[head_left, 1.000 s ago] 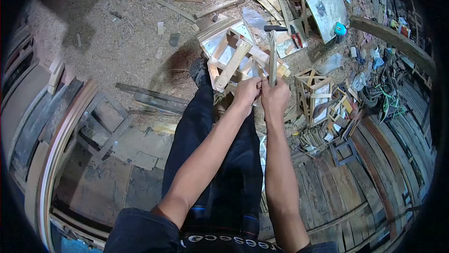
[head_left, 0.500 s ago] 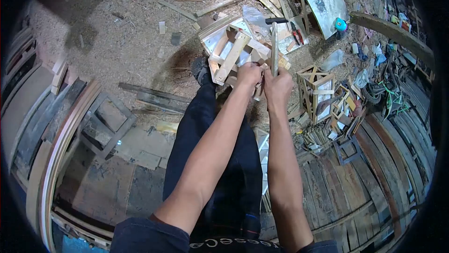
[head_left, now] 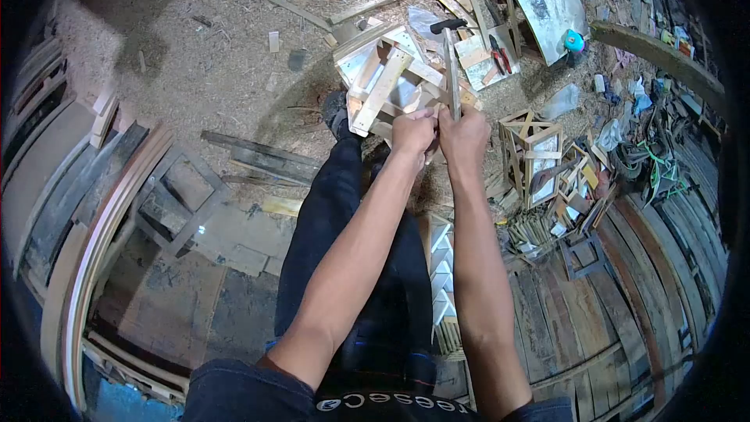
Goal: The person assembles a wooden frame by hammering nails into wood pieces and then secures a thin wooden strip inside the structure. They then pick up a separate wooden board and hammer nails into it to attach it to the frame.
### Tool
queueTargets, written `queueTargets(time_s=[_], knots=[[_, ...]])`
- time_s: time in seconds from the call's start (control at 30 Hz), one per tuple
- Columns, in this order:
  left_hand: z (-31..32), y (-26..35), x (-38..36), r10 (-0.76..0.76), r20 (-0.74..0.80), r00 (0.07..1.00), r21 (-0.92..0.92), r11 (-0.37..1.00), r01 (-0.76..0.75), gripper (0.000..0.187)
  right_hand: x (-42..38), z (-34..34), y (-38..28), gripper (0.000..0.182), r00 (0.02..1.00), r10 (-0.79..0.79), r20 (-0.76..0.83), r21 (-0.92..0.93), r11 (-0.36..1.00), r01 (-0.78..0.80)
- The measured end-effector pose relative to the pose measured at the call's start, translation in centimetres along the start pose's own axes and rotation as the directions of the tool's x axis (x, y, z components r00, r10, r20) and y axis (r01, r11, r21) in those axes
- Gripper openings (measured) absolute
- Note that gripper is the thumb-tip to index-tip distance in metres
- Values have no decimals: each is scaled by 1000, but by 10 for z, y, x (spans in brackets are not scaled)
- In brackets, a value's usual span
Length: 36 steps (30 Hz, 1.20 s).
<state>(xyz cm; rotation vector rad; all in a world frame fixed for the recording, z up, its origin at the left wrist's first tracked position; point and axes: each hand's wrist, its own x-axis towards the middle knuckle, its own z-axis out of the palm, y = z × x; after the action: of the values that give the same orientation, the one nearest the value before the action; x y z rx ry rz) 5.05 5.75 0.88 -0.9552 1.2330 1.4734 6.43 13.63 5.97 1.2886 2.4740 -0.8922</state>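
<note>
My right hand is wrapped round the handle of a hammer, whose dark head points away from me. Close beside it, my left hand is closed in a pinch at the near side of a wooden frame; what lies between its fingers is too small to make out. The frame is built of pale slats and stands tilted on the ground by my foot. Red-handled pliers lie on a board to the right of the hammer head.
A wooden stool with a pale top lies tipped at the upper right, a teal tape measure against it. Another slatted frame stands right of my hands, beside wood scraps. Long boards lean at left.
The hammer has tilted, its head shifting slightly left and towards me. My left hand has moved a little left and down. The whole view has shifted slightly.
</note>
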Motion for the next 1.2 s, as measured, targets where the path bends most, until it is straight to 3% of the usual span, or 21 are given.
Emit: queueTargets(time_s=[0.27,0.43,0.9,1.2], knots=[[0,-4,4,1,-18,1000,-87,996,-3,33,1,0,-7,28,997,69,20,-30,997,-68],[2,-5,5,-102,-29,994,-241,966,92,38,2,0,-4,28,998,61,12,-23,998,-60],[0,-17,0,-70,-53,996,-224,973,57,35,-5,4,2,27,998,58,-17,-50,997,-59],[-1,-17,8,-60,-42,997,-193,980,51,40,-2,2,0,34,990,138,4,-40,990,-138]])
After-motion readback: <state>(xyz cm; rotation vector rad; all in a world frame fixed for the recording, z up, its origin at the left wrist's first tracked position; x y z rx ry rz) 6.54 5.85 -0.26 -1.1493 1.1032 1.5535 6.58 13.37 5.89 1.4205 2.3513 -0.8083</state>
